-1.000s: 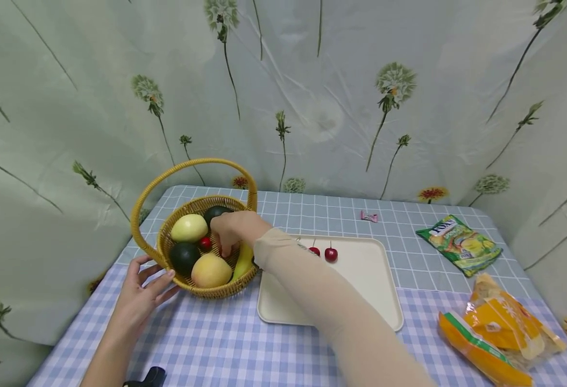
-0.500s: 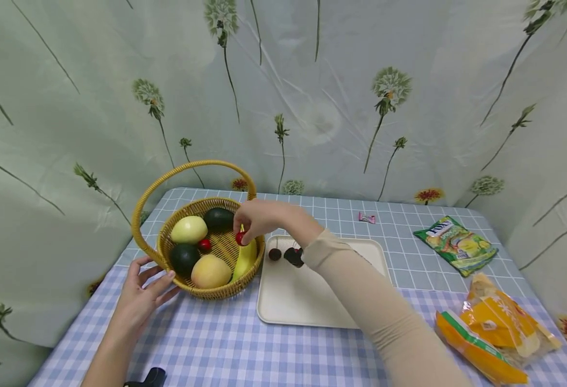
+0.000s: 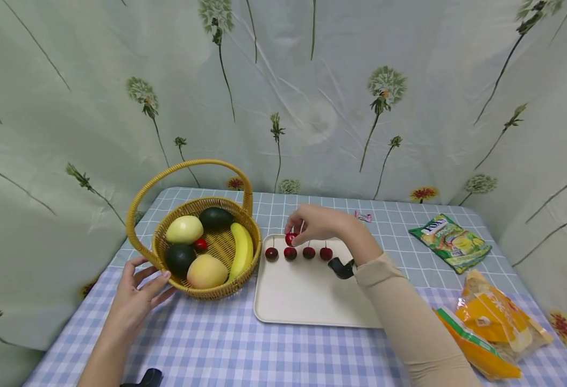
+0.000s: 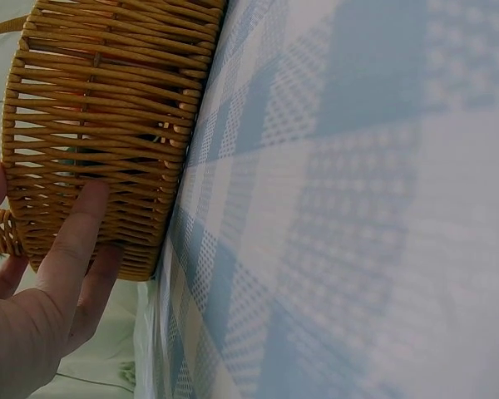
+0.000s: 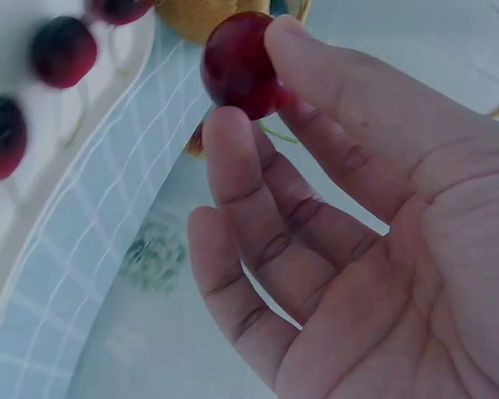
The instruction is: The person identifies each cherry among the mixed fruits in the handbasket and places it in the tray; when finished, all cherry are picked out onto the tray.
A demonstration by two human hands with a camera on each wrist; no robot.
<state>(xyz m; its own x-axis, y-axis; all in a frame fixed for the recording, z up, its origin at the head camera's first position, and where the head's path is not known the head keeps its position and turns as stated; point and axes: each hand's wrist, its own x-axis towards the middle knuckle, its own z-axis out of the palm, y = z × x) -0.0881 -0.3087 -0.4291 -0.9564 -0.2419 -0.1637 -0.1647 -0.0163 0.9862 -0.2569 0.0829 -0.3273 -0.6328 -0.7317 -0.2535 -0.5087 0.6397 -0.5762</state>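
Observation:
In the head view my right hand (image 3: 314,223) pinches a red cherry (image 3: 290,239) over the back edge of the cream tray (image 3: 307,295). The right wrist view shows this cherry (image 5: 239,62) between thumb and fingertips, its green stem hanging behind. Several dark red cherries (image 3: 309,252) stand in a row along the tray's back part, stems up. My left hand (image 3: 138,293) touches the near left side of the wicker basket (image 3: 215,293), its fingers spread against the weave (image 4: 108,108). Inside lie a banana (image 3: 241,250), a peach (image 3: 207,271), a pale green round fruit (image 3: 184,230) and one cherry (image 3: 200,245).
Two dark green fruits, one at the back (image 3: 216,219) and one in front (image 3: 179,259), also lie in the basket, under its tall arched handle (image 3: 186,165). A pink-wrapped candy (image 3: 363,216), a green candy bag (image 3: 450,242) and a crumpled orange packet (image 3: 498,322) lie to the right.
My right hand has come out of the basket with a cherry and moved right, over the tray's back edge. The left hand stays against the basket.

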